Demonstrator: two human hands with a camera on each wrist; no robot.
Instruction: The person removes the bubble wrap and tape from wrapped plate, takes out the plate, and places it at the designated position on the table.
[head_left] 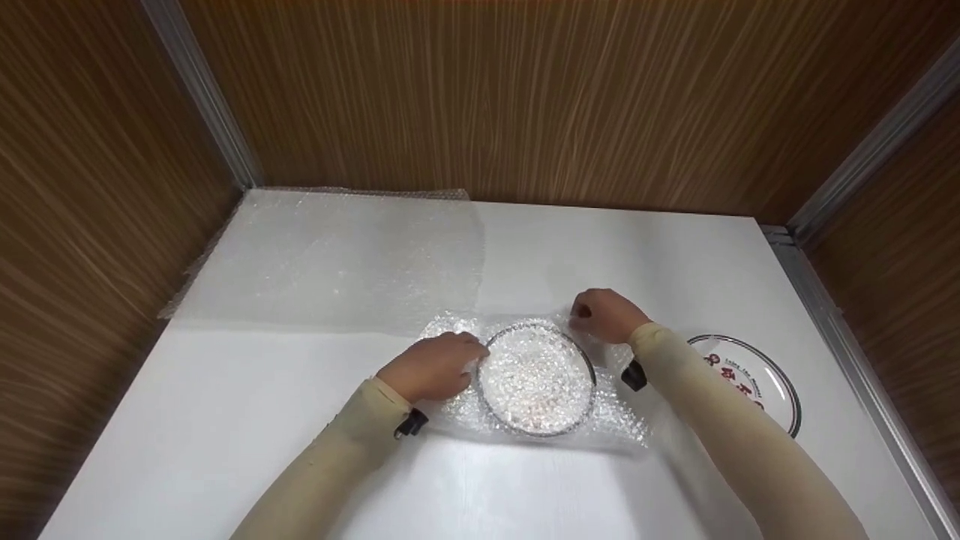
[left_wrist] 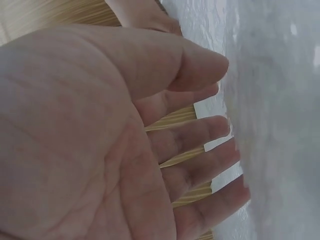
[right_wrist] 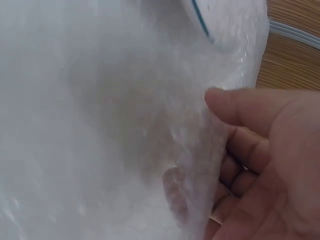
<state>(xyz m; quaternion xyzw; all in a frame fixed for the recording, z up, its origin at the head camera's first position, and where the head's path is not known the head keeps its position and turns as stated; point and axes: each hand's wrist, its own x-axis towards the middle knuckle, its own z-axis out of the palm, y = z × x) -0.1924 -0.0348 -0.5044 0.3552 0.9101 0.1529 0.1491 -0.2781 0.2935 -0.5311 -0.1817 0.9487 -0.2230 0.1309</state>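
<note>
A round, dark-rimmed plate (head_left: 536, 379) lies at the middle front of the white table, covered by bubble wrap (head_left: 619, 424) that spreads out past it on both sides. My left hand (head_left: 436, 365) is at the plate's left edge. In the left wrist view its fingers (left_wrist: 200, 170) are spread and nearly straight, their tips against the wrap. At the far right corner of the wrap, my right hand (head_left: 607, 315) pinches the sheet's edge between thumb and fingers, as the right wrist view shows. Part of the plate's rim also appears there.
A second round plate (head_left: 776, 390) with a dark rim and red characters lies at the right, partly behind my right forearm. Another flat bubble wrap sheet (head_left: 337, 262) covers the table's back left. Wood-grain panels (head_left: 525, 97) enclose the white table (head_left: 225, 420) at the back and sides.
</note>
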